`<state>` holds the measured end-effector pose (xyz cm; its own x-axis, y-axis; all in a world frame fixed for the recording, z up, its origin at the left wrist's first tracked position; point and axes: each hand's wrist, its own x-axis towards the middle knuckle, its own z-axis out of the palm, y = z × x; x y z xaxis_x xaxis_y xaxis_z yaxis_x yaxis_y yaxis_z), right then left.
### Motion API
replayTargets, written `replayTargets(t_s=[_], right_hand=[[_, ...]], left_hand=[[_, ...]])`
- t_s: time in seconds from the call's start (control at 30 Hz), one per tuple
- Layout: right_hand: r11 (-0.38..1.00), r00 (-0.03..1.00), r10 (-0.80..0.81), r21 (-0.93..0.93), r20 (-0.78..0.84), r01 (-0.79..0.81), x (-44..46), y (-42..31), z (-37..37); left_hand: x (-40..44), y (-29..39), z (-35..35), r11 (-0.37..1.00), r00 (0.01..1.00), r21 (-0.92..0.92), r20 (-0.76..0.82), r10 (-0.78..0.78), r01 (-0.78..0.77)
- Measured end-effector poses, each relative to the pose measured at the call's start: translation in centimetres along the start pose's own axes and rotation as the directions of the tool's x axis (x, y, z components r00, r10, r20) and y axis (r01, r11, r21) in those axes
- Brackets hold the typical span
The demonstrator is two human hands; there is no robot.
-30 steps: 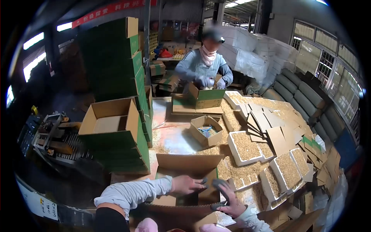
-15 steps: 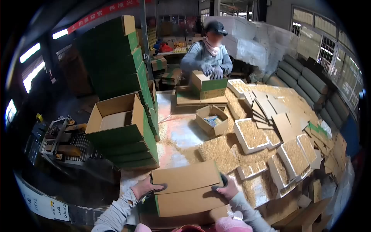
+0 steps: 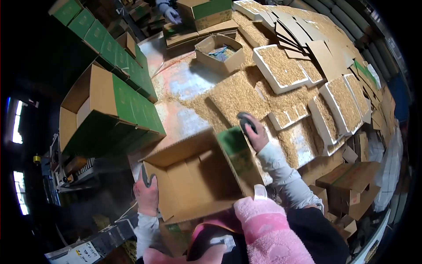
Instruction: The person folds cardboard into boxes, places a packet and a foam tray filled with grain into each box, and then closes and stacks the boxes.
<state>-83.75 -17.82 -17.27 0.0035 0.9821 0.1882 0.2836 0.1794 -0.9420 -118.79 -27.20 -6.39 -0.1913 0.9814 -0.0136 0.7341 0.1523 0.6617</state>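
Observation:
An open cardboard box [image 3: 193,176], plain brown inside with a green outer panel [image 3: 233,143] on its right, is tilted in front of me. At its left wall, my left hand [image 3: 147,193] pinches the edge between thumb and fingers. My right hand [image 3: 256,134] is just beyond the green panel with thumb and dark-covered fingers apart. Nothing shows in it, and I cannot tell whether it touches the panel. Wood-shaving-like filling [image 3: 239,99] lies heaped on the table beyond.
Green boxes [image 3: 118,94] are stacked on the left. A small carton [image 3: 222,66] holds blue items. White trays of filling [image 3: 281,70] and cardboard sheets [image 3: 327,61] cover the right. A co-worker's gloved hand [image 3: 171,15] is at the back beside another box.
The box has turned from showing its closed flaps to showing its open inside. My right hand has come off its side and moved up. The view has tipped down.

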Motion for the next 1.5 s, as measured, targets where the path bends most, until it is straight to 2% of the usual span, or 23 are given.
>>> replayTargets(t_s=[0.03,0.07,0.13,0.27,0.3,0.4,0.47,0.53,0.6,0.63,0.67,0.73,0.87,0.97,1.0,1.07,1.17,1.2,1.27,1.37,1.4,1.47,1.5], right_hand=[[0.91,0.998,-0.04,-0.415,-0.048,0.016,3.0,3.8,-0.7],[0.657,0.994,-0.085,-0.754,-0.074,0.001,5.9,6.8,-1.0],[0.459,0.995,0.067,-0.884,-0.07,-0.093,12.9,9.8,0.6],[0.349,0.928,0.369,-0.934,0.056,-0.082,18.8,7.2,5.6],[0.354,0.926,0.363,-0.934,0.1,-0.038,17.9,7.8,6.0],[0.341,0.964,0.041,-0.91,0.264,0.234,8.6,9.0,3.4],[0.272,0.973,0.181,-0.958,0.144,0.092,1.7,8.2,-0.6],[0.494,0.937,0.348,-0.844,-0.025,-0.207,-4.1,10.8,-2.9],[0.813,0.867,0.228,-0.403,-0.444,-0.42,-4.8,12.9,-2.3],[0.72,0.659,0.398,-0.228,-0.639,-0.656,-2.5,12.8,-0.8],[0.554,0.506,0.669,-0.089,-0.544,-0.828,-0.1,14.1,-0.2],[0.215,0.296,0.715,-0.203,-0.633,-0.955,3.4,15.8,3.4],[0.273,0.281,0.722,-0.113,-0.632,-0.955,8.7,16.8,4.3],[0.524,0.436,0.621,-0.069,-0.652,-0.849,12.7,16.9,5.6],[0.693,0.505,0.508,-0.017,-0.698,-0.721,14.3,18.6,6.6],[0.818,0.632,0.328,-0.124,-0.702,-0.562,17.6,18.1,7.0],[0.851,0.668,0.339,-0.086,-0.663,-0.518,19.7,15.6,6.3],[0.909,0.719,0.404,0.159,-0.565,-0.385,20.4,20.5,4.7],[0.818,0.662,0.517,0.085,-0.542,-0.569,18.8,17.6,1.8],[0.894,0.777,0.442,0.143,-0.448,-0.426,15.5,7.1,-1.0],[0.89,0.859,0.456,0.14,-0.234,-0.434,14.5,2.4,-2.4],[0.901,0.92,0.379,0.267,-0.103,-0.342,12.3,-5.1,-2.5],[0.873,0.937,0.346,0.381,-0.046,-0.304,10.6,-7.9,-2.0]], left_hand=[[-0.1,-0.3,0.3,0.999,1.0,-0.044,-0.021,-0.016,0.015],[-0.5,-0.6,0.6,0.996,0.999,-0.084,-0.033,-0.041,0.038],[-0.4,0.3,0.5,0.962,0.992,-0.245,-0.018,-0.128,0.119],[0.2,-0.6,0.8,0.929,0.978,-0.313,-0.007,-0.21,0.198],[0.2,-0.1,0.8,0.919,0.971,-0.324,-0.007,-0.24,0.225],[-0.1,-0.5,0.5,0.888,0.965,-0.391,0.008,-0.261,0.243],[0.0,-0.6,0.3,0.89,0.979,-0.413,0.031,-0.201,0.196],[0.4,0.0,0.3,0.903,0.979,-0.377,0.062,-0.196,0.205],[0.6,0.0,0.3,0.905,0.977,-0.37,0.076,-0.197,0.211],[0.4,-0.4,0.6,0.898,0.976,-0.381,0.068,-0.208,0.218],[0.1,-1.0,0.7,0.893,0.974,-0.388,0.062,-0.219,0.226],[-0.3,-2.6,0.6,0.865,0.971,-0.444,0.068,-0.229,0.235],[-1.1,-4.3,1.3,0.84,0.966,-0.496,-0.011,-0.26,0.221],[-0.9,-3.3,0.9,0.875,0.978,-0.447,-0.004,-0.209,0.185],[-0.7,-3.0,1.0,0.889,0.983,-0.43,-0.023,-0.181,0.154],[-0.9,-2.6,1.5,0.904,0.984,-0.399,-0.026,-0.176,0.152],[-0.7,-1.3,1.0,0.898,0.978,-0.408,-0.047,-0.203,0.166],[-1.2,-1.6,0.9,0.934,0.981,-0.328,-0.076,-0.178,0.144],[-1.8,-2.4,1.5,0.98,0.985,-0.18,-0.134,-0.112,0.087],[-2.1,-1.0,1.9,0.974,0.976,-0.191,-0.153,-0.154,0.123],[-1.6,-0.4,1.8,0.975,0.98,-0.185,-0.134,-0.148,0.122],[0.4,0.6,2.8,0.978,0.98,-0.151,-0.116,-0.16,0.141],[1.8,0.6,4.0,0.997,0.992,0.024,-0.097,-0.077,0.079]])
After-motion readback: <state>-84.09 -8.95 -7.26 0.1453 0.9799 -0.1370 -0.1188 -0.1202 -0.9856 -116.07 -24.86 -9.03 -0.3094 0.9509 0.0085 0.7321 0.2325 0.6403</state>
